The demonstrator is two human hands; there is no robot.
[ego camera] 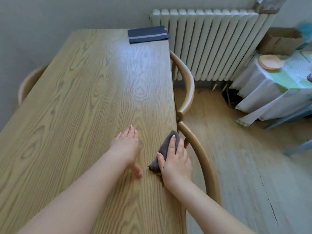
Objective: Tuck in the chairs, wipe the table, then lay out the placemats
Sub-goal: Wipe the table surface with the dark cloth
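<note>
Cloth (166, 150), grey and bunched, lies at the table's (84, 98) 3 o'clock edge under the right hand (176, 162), whose fingers (173, 142) lie straight and together on top while the thumb (160, 159) presses its near side. Left hand (125, 147), at 9 o'clock of the cloth, rests flat on the wood with fingers extended and slightly spread, holding nothing. Folded navy placemats (148, 34), apparently a stack, sit at the far 12 o'clock corner. Two chairs (187, 85) (202, 157) stand tucked along the 3 o'clock edge; a third chair (28, 85) shows at 9 o'clock. Beyond, at 1 o'clock, a white radiator (211, 44); at 3 o'clock, a cloth-draped side table (270, 92).
</note>
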